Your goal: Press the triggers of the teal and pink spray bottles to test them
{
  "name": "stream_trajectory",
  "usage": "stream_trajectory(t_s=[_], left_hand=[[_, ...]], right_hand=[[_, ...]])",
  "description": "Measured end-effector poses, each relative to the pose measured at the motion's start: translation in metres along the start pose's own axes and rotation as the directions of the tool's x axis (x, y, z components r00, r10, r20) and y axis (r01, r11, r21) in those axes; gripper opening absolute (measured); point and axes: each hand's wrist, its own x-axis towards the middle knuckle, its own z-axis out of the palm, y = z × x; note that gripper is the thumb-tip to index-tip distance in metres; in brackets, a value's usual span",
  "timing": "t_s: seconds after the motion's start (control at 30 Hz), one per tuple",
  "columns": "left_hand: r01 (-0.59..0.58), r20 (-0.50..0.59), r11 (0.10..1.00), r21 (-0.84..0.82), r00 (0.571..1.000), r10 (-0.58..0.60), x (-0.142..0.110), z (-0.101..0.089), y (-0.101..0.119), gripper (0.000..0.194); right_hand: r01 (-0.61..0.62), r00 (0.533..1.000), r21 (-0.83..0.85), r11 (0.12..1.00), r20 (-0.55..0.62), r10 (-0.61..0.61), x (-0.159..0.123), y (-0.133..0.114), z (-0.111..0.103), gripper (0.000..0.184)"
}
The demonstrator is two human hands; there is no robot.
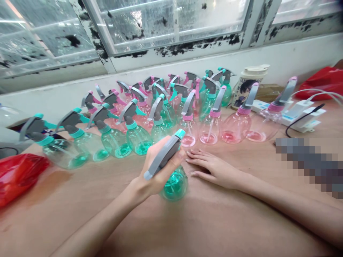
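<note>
Left hand: fingers wrapped round the neck of 1 green spray bottle, just under its grey trigger head. Head lies along the top of the grip, teal nozzle tip aimed far and right. Bottle is at near center, ahead of the front row, body below the hand. Base looks to be down on the table; exact contact can't be told.

Right hand: palm down on table, fingers stretched out and a bit spread, holding nothing. Sits just right of the held bottle, fingertips pointing left, near the front pink bottles.

Front row: 5 green bottles on the left, 4 pink bottles on the right, all with grey heads. Behind them, more pink and green bottles packed close; they overlap, so count is unclear.

Far right: lidded cup with a printed figure, then a white power strip with plugs in it, plus a black cable. 1 red bag at left edge, 1 more red bag far right. Pixelated patch hides something at right. Far side: white wall, blotchy window above it.
</note>
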Motion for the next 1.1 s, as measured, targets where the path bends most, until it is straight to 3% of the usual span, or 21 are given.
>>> stream_trajectory(t_s=[0.17, 0.33, 0.47, 0.73, 0.83, 0.97, 1.1], left_hand=[[0.031, -0.002, 0.997, -0.077, 0.999, -0.032, 0.0, 0.003, -0.004, 0.018], [0.031, -0.026, 0.995, -0.1, 0.999, -0.034, 0.002, 0.006, 0.002, 0.028], [0.07, -0.069, 0.997, -0.028, 0.995, -0.071, 0.0, 0.007, 0.006, 0.029], [0.069, -0.046, 0.994, 0.089, 0.997, -0.065, -0.012, 0.009, -0.009, 0.054], [0.067, -0.038, 0.992, 0.104, 0.997, -0.064, -0.025, 0.01, -0.013, 0.049], [0.048, -0.024, 0.993, 0.108, 0.999, -0.045, -0.045, 0.0, -0.015, 0.03], [0.082, -0.049, 0.989, 0.125, 0.996, -0.077, -0.071, -0.028, -0.019, 0.031]], right_hand=[[-0.006, 1.0, -0.013, 1.0, 0.008, 0.006, 0.001, -0.001, -0.001, 0.05], [0.0, 1.0, 0.002, 1.0, 0.002, 0.0, 0.001, 0.0, 0.0, 0.051], [0.003, 1.0, 0.006, 1.0, -0.001, -0.003, 0.001, 0.0, 0.001, 0.05], [-0.004, 1.0, 0.03, 1.0, -0.009, 0.004, 0.001, 0.001, 0.004, 0.049], [-0.007, 1.0, 0.01, 1.0, -0.003, 0.007, 0.001, 0.0, 0.006, 0.048], [-0.031, 0.999, -0.055, 0.998, 0.021, 0.032, 0.004, -0.004, 0.007, 0.047], [-0.072, 0.991, -0.114, 0.991, 0.104, 0.084, 0.02, -0.012, 0.0, 0.037]])
